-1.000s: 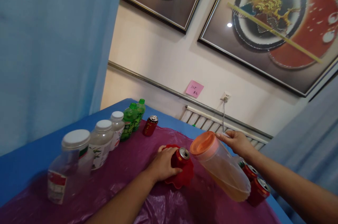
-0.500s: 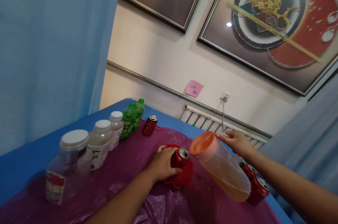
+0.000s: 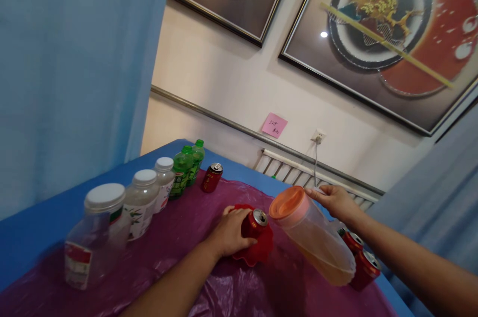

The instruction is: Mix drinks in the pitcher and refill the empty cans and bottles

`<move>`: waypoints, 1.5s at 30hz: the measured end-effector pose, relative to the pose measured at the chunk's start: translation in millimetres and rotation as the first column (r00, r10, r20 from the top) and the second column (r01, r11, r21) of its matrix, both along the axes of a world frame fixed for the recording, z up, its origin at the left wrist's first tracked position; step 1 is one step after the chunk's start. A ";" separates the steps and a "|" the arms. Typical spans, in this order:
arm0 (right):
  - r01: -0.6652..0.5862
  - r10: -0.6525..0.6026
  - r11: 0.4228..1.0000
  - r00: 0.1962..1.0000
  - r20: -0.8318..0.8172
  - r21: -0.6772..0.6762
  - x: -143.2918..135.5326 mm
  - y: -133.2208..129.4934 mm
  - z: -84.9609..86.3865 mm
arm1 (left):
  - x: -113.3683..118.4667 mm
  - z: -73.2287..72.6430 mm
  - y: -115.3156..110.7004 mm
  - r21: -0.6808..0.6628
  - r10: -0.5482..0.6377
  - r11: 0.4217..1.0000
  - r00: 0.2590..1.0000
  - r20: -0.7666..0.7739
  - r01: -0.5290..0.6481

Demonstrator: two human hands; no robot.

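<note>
My left hand [image 3: 230, 232] is wrapped round a red can [image 3: 255, 223] that stands upright on a red scalloped mat [image 3: 261, 252]. Tilted toward that can is a clear pitcher [image 3: 317, 240] with an orange lid [image 3: 288, 203], its spout side close to the can's top. Pale brown liquid lies in the pitcher's lower part. My right hand [image 3: 336, 202] grips the pitcher at its handle, which is mostly hidden by the fingers. Whether liquid is flowing into the can is too small to tell.
Clear jars with white lids [image 3: 105, 237], green bottles [image 3: 182, 172] and another red can [image 3: 212, 177] line the left side. Behind the pitcher at right stand more red cans [image 3: 365, 269]. Purple plastic sheeting [image 3: 224, 287] covers part of the blue table [image 3: 33, 230].
</note>
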State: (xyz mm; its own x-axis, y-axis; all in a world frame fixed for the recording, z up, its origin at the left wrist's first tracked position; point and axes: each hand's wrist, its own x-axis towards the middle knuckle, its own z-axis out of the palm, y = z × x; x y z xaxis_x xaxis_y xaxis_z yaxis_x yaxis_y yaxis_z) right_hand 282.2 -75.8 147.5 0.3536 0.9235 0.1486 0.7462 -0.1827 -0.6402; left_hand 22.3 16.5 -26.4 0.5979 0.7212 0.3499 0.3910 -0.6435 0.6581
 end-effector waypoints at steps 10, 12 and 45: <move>-0.011 0.010 1.000 1.000 0.019 0.003 1.0 0.2 -0.4 | 0.9 -0.9 -0.6 -0.006 0.000 1.000 1.000 -0.001 0.000; -0.012 0.012 1.000 1.000 0.020 -0.001 1.2 0.3 -0.2 | 1.0 -0.4 -1.0 -0.009 0.004 1.000 1.000 0.000 -0.004; 0.010 -0.010 1.000 0.999 0.035 -0.012 1.2 1.0 0.6 | 0.6 -2.3 0.6 -0.006 -0.014 1.000 1.000 -0.003 0.014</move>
State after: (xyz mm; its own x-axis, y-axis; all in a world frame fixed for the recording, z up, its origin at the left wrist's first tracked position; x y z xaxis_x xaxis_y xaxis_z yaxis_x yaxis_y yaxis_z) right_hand 283.4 -74.8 148.1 0.3576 0.9217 0.1500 0.7659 -0.1976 -0.6118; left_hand 22.9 17.1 -28.8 0.6090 0.7148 0.3437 0.3844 -0.6450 0.6604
